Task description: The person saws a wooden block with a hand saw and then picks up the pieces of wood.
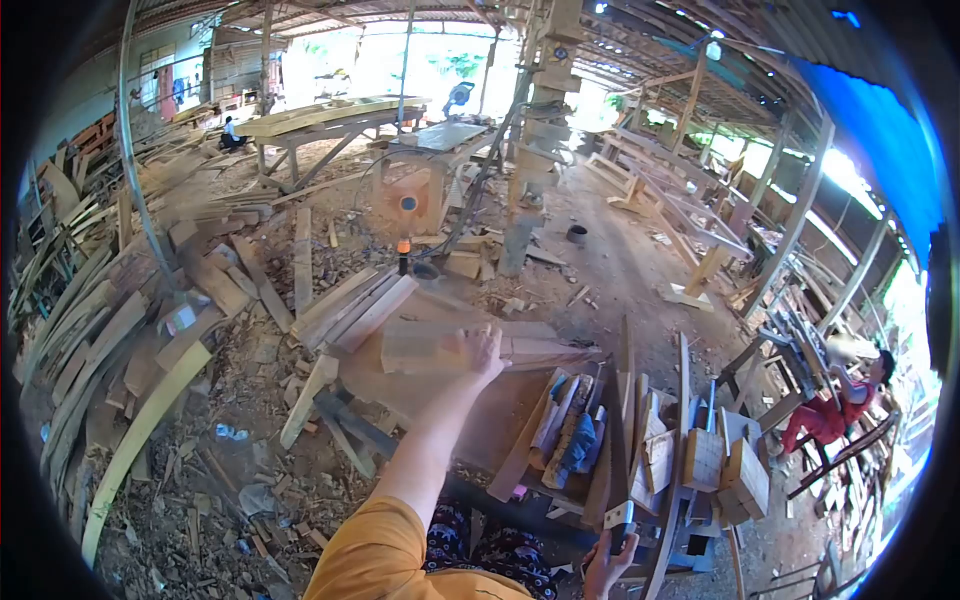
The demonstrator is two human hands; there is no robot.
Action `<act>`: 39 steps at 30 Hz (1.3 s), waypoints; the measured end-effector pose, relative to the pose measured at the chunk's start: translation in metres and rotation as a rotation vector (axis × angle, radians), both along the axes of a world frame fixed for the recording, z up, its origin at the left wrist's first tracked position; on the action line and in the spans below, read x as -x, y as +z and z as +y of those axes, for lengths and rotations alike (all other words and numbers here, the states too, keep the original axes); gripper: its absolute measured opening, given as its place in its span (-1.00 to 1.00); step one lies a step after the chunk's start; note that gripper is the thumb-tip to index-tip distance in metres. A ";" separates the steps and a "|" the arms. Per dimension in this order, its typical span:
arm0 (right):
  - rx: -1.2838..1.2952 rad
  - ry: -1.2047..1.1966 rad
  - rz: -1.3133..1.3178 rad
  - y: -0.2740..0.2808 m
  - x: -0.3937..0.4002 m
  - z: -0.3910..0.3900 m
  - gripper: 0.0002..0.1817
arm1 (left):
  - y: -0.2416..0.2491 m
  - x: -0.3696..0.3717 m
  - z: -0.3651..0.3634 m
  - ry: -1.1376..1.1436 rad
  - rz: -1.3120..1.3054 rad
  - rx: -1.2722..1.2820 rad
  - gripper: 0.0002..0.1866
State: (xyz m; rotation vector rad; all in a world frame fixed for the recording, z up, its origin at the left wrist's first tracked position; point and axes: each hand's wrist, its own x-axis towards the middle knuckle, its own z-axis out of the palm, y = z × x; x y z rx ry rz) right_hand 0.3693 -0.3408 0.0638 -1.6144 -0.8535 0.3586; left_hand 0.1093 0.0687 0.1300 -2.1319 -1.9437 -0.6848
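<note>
My left hand (484, 354) reaches forward over the workbench (480, 405), fingers curled at a short wooden board (415, 346). The board and fingertips are smeared by motion, so the exact grip is hard to see. Down at the lower right, my right hand (608, 566) is closed round the pale handle (619, 515) of what looks like a handsaw. Its long dark blade (621, 420) points away from me along the bench's right side. Between the hands lie several wood strips (555, 420) and a blue cloth (580, 443).
Wooden blocks (704, 460) sit right of the saw. Stacked planks (365, 310) lie at the bench's far left. An orange-topped bottle (403, 255) stands beyond. Scrap wood (130, 330) covers the left floor. A person in red (835, 410) sits at right. A post (540, 150) rises ahead.
</note>
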 end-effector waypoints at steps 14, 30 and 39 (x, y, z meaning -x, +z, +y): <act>0.075 0.026 0.329 0.051 0.023 0.027 -0.76 | -0.007 0.047 0.052 0.145 -0.048 0.026 -0.15; 0.287 0.073 -0.203 0.039 0.022 0.029 -0.75 | 0.023 0.057 0.032 -0.026 -0.257 0.161 -0.07; 0.256 0.054 -0.487 -0.010 -0.004 0.042 -0.68 | 0.005 0.090 -0.057 -0.087 -0.396 -0.329 -0.37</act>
